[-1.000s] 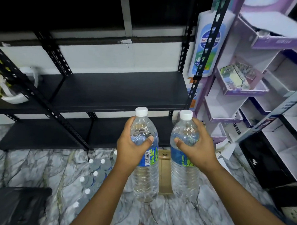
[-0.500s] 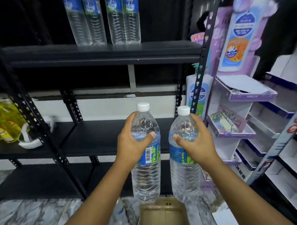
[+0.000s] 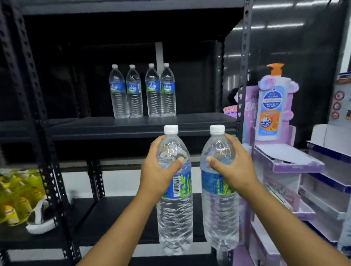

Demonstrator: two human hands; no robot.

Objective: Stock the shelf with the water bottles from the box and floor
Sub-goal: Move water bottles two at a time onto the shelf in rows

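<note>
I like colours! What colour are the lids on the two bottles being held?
White caps, clearest in the head view.

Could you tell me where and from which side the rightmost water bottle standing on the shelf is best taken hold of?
Probably the rightmost shelf bottle by its labelled upper body, from the open right side. It stands upright with a neighbour bottle tight against its left.

I stand in a shop: black slotted-steel shelving [image 3: 142,126] carries four clear plastic water bottles [image 3: 142,92], beside a purple cardboard display stand [image 3: 287,160] and yellow packaged goods [image 3: 15,196].
</note>
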